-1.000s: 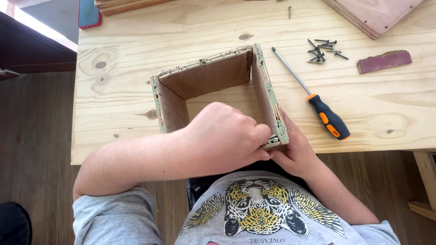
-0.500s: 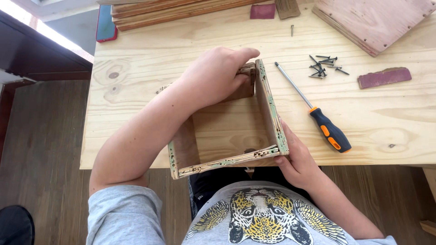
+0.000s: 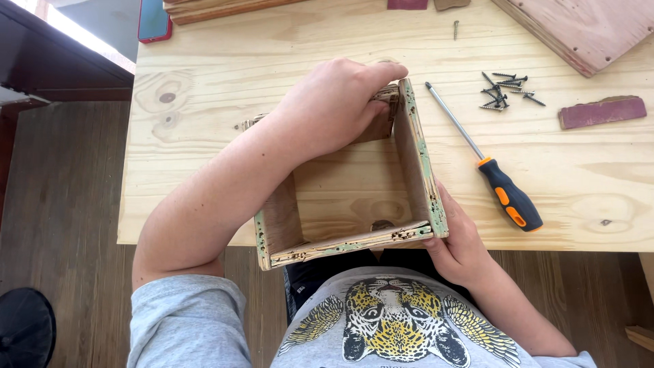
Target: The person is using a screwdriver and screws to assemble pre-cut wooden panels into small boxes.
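An open square frame of worn plywood boards (image 3: 354, 242) with flaking green paint on its edges rests at the near edge of a pale pine table (image 3: 225, 82). My left hand (image 3: 334, 105) reaches over it and grips the far board at its right corner. My right hand (image 3: 458, 245) clasps the near right corner from outside, below the table edge. The frame's left side is partly hidden by my left forearm.
A screwdriver (image 3: 507, 194) with a black and orange handle lies just right of the frame. Several dark screws (image 3: 505, 90) and a reddish wood strip (image 3: 602, 112) sit farther right. A plywood panel (image 3: 586, 31) is at the back right, a phone (image 3: 154, 20) at the back left.
My left hand moved from the frame's near right corner across to the far board. The frame has shifted toward me and now overhangs the table edge. My right hand stayed on the near right corner.
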